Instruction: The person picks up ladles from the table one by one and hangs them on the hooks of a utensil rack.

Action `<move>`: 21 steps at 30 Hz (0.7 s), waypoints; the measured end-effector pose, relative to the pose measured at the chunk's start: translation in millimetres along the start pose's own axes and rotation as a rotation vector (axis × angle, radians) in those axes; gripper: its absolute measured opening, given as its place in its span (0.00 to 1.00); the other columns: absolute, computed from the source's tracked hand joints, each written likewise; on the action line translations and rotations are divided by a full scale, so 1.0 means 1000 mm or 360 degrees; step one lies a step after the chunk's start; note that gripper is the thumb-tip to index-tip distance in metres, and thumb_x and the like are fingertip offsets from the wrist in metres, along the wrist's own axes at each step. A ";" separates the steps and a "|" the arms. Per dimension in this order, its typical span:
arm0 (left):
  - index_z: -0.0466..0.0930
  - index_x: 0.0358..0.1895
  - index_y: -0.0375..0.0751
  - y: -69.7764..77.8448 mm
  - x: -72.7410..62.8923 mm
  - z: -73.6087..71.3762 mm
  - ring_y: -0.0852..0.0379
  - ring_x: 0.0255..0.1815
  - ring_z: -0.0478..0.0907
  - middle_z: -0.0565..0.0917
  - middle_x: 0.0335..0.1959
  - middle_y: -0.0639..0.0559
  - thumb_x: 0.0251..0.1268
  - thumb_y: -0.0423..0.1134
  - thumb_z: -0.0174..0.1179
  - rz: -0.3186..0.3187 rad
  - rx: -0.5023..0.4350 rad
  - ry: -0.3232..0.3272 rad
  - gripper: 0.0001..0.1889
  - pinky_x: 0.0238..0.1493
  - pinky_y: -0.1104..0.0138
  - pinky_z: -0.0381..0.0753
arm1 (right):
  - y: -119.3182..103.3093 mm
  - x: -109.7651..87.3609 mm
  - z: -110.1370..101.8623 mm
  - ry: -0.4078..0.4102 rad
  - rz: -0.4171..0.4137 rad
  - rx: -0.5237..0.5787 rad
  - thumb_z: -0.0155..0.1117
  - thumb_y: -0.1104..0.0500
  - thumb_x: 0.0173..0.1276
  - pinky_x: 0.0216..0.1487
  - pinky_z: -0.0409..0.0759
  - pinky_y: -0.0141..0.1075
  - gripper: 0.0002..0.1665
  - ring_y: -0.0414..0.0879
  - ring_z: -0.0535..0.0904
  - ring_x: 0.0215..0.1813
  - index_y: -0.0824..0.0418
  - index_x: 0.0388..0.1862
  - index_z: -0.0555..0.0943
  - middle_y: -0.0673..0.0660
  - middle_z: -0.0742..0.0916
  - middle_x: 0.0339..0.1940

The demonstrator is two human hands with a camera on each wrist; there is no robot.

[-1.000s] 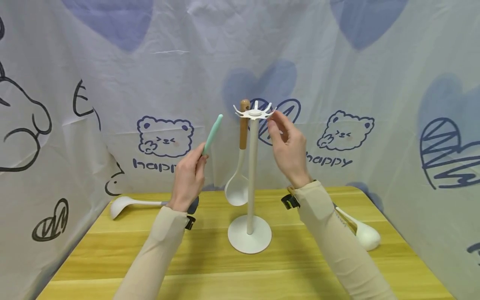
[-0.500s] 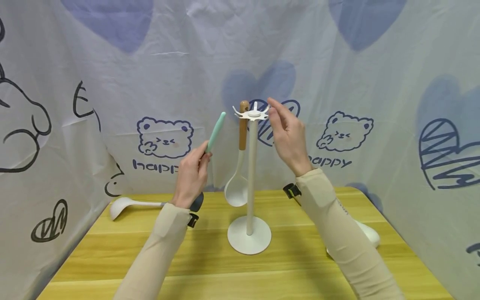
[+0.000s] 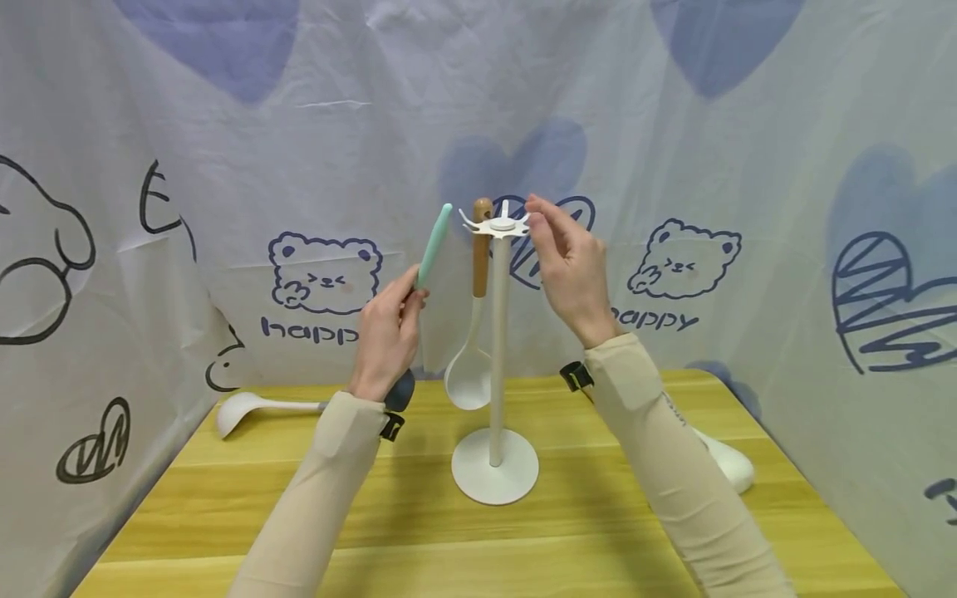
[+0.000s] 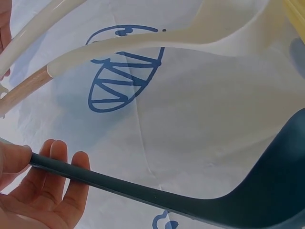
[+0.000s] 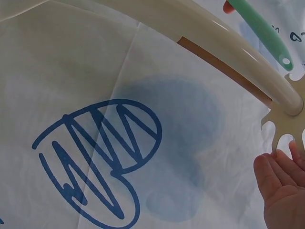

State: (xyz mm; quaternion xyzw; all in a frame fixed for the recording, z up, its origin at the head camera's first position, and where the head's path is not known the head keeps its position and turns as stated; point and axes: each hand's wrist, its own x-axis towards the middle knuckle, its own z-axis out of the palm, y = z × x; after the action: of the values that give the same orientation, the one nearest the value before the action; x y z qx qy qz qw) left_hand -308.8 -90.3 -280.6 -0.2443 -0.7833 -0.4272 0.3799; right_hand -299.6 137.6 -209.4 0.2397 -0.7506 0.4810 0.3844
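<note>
My left hand (image 3: 387,336) pinches the mint-green handle (image 3: 435,245) of a ladle near its middle, holding it tilted left of the rack. The ladle's dark bowl (image 4: 271,181) hangs below that hand, partly behind the wrist in the head view. A white utensil rack (image 3: 497,349) stands upright, with a ring of upturned hooks on top. My right hand (image 3: 574,270) has thumb and fingertips at a hook on the rack's right side, pinching it. From the rack's left hangs a white ladle (image 3: 469,378) with a wooden handle (image 3: 480,266).
On the wooden table (image 3: 449,548), another white ladle (image 3: 272,405) lies at the back left. A white utensil (image 3: 731,463) lies at the right, partly covered by my right sleeve. A printed cloth (image 3: 478,83) hangs behind and at the sides.
My left hand has raised the mint-handled ladle slightly and brought it closer to the rack. My right hand has shifted slightly left at the hooks, index finger now higher.
</note>
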 end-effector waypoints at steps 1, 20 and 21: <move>0.79 0.56 0.36 0.001 0.001 0.001 0.48 0.35 0.81 0.84 0.38 0.40 0.74 0.28 0.50 -0.0003 -0.0002 0.0001 0.14 0.31 0.65 0.77 | 0.000 0.000 0.000 0.0002 -0.0002 -0.0002 0.49 0.49 0.78 0.63 0.79 0.39 0.24 0.47 0.78 0.65 0.60 0.63 0.77 0.54 0.80 0.67; 0.80 0.56 0.35 0.005 0.002 0.013 0.50 0.31 0.80 0.85 0.35 0.40 0.72 0.28 0.53 0.0066 -0.0009 -0.0005 0.14 0.28 0.67 0.78 | 0.002 -0.002 0.001 -0.0005 0.0047 0.0070 0.50 0.51 0.78 0.67 0.75 0.38 0.21 0.45 0.75 0.68 0.60 0.62 0.78 0.52 0.78 0.68; 0.80 0.57 0.36 0.005 0.002 0.013 0.50 0.31 0.80 0.85 0.35 0.40 0.72 0.28 0.53 0.0066 -0.0013 -0.0012 0.14 0.28 0.67 0.78 | 0.002 -0.002 0.001 -0.0004 0.0047 0.0073 0.50 0.51 0.78 0.67 0.75 0.38 0.21 0.45 0.75 0.68 0.60 0.62 0.78 0.52 0.78 0.68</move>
State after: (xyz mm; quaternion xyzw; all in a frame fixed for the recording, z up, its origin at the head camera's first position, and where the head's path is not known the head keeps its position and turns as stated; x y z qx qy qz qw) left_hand -311.5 -76.0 -280.8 -0.2638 -0.7777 -0.4214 0.3848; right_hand -300.4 137.6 -212.2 0.2378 -0.7433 0.5035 0.3707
